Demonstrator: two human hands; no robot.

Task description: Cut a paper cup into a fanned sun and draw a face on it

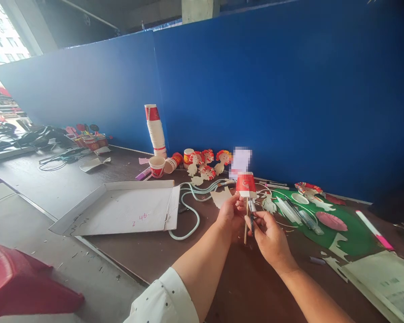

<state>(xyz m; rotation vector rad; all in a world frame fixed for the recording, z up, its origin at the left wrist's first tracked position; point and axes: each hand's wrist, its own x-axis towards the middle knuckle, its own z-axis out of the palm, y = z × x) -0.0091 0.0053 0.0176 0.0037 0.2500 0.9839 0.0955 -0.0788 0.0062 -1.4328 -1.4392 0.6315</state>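
Note:
Over the middle of the table, my left hand [231,210] is closed at the lower rim of a red and white paper cup [245,183], which is held upside down. A thin wooden stick [246,224] extends below the cup; its upper end is hidden. My right hand [269,231] pinches a slim black pen-like tool [252,220], with its upper end close to the cup's rim. The exact kind of this tool is too small to tell. Behind the cup lies a torn piece of cream paper [221,196].
A shallow white cardboard tray [124,208] and looped pale cables [192,215] lie to the left. A tall cup stack [155,132] and paper-cut figures [208,163] stand near the blue partition [272,89]. A green mat [350,224] with pens and scraps is at right.

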